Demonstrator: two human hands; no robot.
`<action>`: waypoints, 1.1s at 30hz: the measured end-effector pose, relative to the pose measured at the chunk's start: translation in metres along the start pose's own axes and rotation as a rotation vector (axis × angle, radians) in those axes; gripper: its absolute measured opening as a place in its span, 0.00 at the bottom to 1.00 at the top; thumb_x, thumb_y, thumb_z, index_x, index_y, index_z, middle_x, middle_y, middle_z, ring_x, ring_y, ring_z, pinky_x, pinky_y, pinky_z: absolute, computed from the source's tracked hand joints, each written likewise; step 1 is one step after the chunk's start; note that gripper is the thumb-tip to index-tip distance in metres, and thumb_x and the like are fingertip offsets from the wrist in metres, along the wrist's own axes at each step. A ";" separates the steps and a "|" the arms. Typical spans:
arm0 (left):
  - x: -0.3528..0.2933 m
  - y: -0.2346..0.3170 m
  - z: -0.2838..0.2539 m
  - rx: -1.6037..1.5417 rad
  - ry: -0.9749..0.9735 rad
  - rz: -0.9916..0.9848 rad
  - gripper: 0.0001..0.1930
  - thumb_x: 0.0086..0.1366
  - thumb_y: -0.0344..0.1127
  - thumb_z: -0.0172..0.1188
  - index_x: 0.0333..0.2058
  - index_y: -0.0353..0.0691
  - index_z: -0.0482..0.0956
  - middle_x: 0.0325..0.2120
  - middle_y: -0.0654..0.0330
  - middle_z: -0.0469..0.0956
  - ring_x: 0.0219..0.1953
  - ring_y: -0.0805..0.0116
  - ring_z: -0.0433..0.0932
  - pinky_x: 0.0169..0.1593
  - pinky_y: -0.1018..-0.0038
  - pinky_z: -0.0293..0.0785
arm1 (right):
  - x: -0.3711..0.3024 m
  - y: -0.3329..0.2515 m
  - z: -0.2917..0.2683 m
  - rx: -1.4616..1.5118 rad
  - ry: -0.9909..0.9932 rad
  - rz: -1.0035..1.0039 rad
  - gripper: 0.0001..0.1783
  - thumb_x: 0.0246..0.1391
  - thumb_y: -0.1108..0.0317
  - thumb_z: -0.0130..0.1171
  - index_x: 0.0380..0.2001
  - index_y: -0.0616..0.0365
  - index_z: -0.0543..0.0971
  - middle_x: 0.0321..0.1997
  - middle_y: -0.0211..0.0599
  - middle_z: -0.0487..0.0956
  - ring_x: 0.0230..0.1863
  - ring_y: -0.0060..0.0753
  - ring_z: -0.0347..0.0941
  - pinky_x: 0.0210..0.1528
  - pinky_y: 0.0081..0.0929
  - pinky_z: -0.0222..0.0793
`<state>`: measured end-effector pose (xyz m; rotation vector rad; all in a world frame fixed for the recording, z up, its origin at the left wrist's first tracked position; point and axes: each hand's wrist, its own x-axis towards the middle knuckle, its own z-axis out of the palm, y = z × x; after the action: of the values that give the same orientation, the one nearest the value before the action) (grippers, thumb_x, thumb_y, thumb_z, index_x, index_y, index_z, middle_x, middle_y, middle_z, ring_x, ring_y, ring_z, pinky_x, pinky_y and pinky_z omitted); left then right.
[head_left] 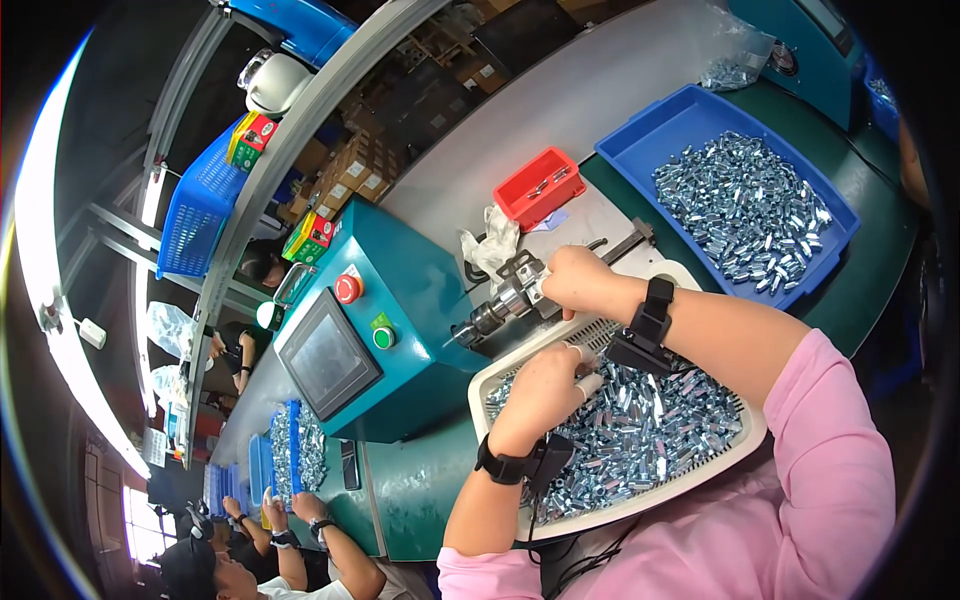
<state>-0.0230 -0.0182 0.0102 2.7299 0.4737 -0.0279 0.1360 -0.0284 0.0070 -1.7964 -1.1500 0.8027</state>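
Note:
Over the near-left part of a cream plastic basket [755,432], my left hand [545,392] has its fingers curled in, pale covers on some fingertips. What it may hold is hidden. The basket is heaped with small shiny metal cylindrical parts [640,440]. My right hand [580,280] is closed at the clamping fixture [522,270] beside the metal spindle [490,315] of a teal machine [420,290]. Its fingers touch the fixture's end, and anything pinched there is out of sight.
A blue tray [640,135] of similar parts stands at the back right. Behind the fixture are a red bin [540,188] holding a few parts and a crumpled white glove [490,245]. The machine carries a screen [328,352] and red button [348,289]. Co-workers' hands [290,510] work at lower left.

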 end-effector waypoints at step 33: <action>0.005 -0.026 -0.001 -0.233 0.152 -0.043 0.16 0.52 0.36 0.64 0.37 0.32 0.76 0.25 0.53 0.79 0.27 0.70 0.76 0.34 0.75 0.72 | 0.016 0.010 -0.006 -0.249 0.084 -0.095 0.13 0.43 0.65 0.53 0.22 0.65 0.78 0.15 0.46 0.75 0.15 0.35 0.75 0.25 0.32 0.71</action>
<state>-0.0270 0.0069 0.0015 2.5032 0.5416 0.2124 0.1511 -0.0174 0.0000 -1.9406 -1.3148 0.5428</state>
